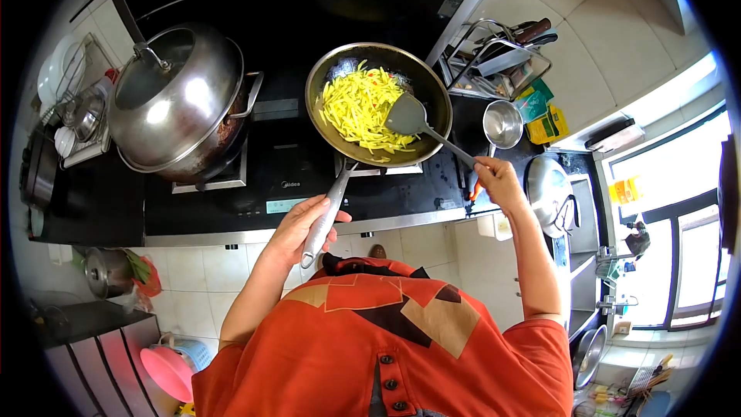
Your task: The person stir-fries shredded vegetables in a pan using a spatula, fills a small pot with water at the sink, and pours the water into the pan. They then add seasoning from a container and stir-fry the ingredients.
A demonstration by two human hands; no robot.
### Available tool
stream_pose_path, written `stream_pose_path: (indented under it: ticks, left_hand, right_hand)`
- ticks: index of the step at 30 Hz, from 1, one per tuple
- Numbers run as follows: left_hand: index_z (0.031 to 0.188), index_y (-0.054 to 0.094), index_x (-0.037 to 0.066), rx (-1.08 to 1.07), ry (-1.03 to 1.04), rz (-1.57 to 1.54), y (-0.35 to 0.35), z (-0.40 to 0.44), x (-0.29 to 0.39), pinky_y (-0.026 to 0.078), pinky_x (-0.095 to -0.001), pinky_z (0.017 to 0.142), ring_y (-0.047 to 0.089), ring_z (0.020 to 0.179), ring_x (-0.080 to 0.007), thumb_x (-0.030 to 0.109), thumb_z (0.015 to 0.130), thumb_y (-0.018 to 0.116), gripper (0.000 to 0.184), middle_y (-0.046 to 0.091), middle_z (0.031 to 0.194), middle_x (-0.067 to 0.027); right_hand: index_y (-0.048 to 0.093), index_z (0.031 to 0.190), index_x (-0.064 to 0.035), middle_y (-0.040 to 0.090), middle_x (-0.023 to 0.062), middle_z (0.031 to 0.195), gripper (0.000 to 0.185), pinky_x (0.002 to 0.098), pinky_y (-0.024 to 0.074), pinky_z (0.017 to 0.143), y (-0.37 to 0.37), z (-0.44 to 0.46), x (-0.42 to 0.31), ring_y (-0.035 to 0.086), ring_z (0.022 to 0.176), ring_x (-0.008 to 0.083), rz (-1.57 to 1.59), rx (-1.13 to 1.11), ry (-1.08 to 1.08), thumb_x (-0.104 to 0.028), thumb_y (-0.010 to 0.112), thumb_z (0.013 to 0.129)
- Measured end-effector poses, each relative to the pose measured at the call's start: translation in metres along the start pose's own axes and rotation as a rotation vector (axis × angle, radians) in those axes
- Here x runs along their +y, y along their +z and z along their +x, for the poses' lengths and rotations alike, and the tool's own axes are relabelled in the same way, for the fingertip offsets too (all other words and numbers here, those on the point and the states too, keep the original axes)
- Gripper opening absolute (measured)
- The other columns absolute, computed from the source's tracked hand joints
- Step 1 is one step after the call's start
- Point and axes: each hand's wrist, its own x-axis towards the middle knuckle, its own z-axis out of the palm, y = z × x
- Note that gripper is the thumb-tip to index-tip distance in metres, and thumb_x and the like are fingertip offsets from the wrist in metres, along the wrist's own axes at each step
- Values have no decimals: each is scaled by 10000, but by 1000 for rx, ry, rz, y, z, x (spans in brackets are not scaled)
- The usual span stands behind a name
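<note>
A frying pan (pixel 432 81) sits over the right burner, holding yellow shredded food (pixel 356 106) with small red bits. My left hand (pixel 305 228) is wrapped round the pan's grey handle (pixel 326 220), which points down toward my body. With my right hand (pixel 498 181) I grip the handle of a grey spatula (pixel 407 116). The spatula's blade lies inside the pan against the right side of the food. The far end of its handle is hidden in my right hand.
A large domed wok (pixel 174 100) stands on the left burner. Right of the pan are a small saucepan (pixel 502 124), a yellow packet (pixel 547 125), a knife rack (pixel 494 62) and a metal lid (pixel 549 194). A dish rack (pixel 85 127) stands far left.
</note>
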Motion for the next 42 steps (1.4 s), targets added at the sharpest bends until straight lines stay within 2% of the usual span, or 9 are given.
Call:
stream_pose_path:
  ticks: [3, 9, 12, 14, 18, 23, 30, 37, 42]
  left_hand:
    - [1169, 538, 42, -6, 14, 5, -4, 0, -3, 527, -248, 440, 632, 587, -143, 278, 971, 522, 309, 673, 961, -156]
    - [1273, 502, 24, 65, 91, 2, 0, -6, -4, 538, -263, 475, 643, 617, -154, 255, 971, 520, 381, 672, 992, -145]
    - [1252, 534, 7, 144, 139, -16, 4, -10, -3, 563, -275, 560, 659, 732, -151, 240, 962, 535, 371, 673, 991, -120]
    - [1197, 579, -3, 203, 165, -9, 6, -13, -2, 565, -274, 684, 658, 848, -144, 225, 954, 552, 334, 675, 980, -93]
    - [1177, 601, 9, 274, 208, -2, -5, -7, -13, 531, -235, 750, 660, 841, -141, 223, 946, 569, 316, 681, 982, -90]
    - [1173, 613, 40, 405, 282, 54, -9, -2, -18, 537, -236, 667, 649, 730, -116, 226, 945, 571, 297, 684, 977, -97]
    - [1150, 626, 77, 550, 364, 143, -6, -8, -14, 505, -216, 515, 621, 642, -90, 278, 932, 600, 297, 682, 988, -92]
    - [1147, 627, 78, 662, 377, 210, 3, -13, -4, 460, -198, 480, 601, 617, -90, 301, 925, 613, 315, 678, 985, -81]
    - [1117, 645, 77, 678, 372, 255, 3, -9, -2, 451, -196, 484, 582, 602, -87, 296, 923, 614, 294, 679, 967, -72]
  right_hand:
    - [618, 1122, 1, 473, -28, 616, 273, 198, 249, 359, 20, 1, 11, 357, 428, 39, 245, -34, 141, -190, 558, 937]
    - [612, 1138, 5, 478, -17, 616, 281, 200, 252, 349, 23, -3, 16, 357, 419, 35, 364, -61, 180, -189, 540, 948]
    - [614, 1151, -20, 477, -19, 622, 273, 191, 275, 356, 21, 1, 18, 369, 448, 38, 334, -29, 141, -201, 545, 960]
    - [625, 1138, -17, 481, -19, 626, 271, 195, 284, 358, 21, 7, 24, 374, 443, 40, 281, 31, 38, -202, 549, 956]
    - [629, 1125, 3, 482, -30, 589, 281, 206, 289, 378, 18, 26, 46, 390, 436, 41, 119, 40, -125, -178, 557, 922]
    - [621, 1135, -46, 469, -24, 629, 260, 202, 272, 363, 13, 23, 31, 346, 435, 31, 329, -157, 118, -219, 555, 952]
    - [570, 1165, -36, 457, -15, 644, 274, 200, 236, 366, 30, 21, 34, 325, 441, 32, 652, -223, 265, -222, 544, 965]
    - [557, 1159, -46, 442, -20, 639, 256, 179, 224, 370, 27, 20, 39, 305, 434, 21, 764, -287, 282, -221, 540, 972]
    - [580, 1199, -12, 467, -26, 634, 310, 189, 258, 374, 21, 23, 36, 337, 438, 23, 492, -111, 41, -205, 562, 957]
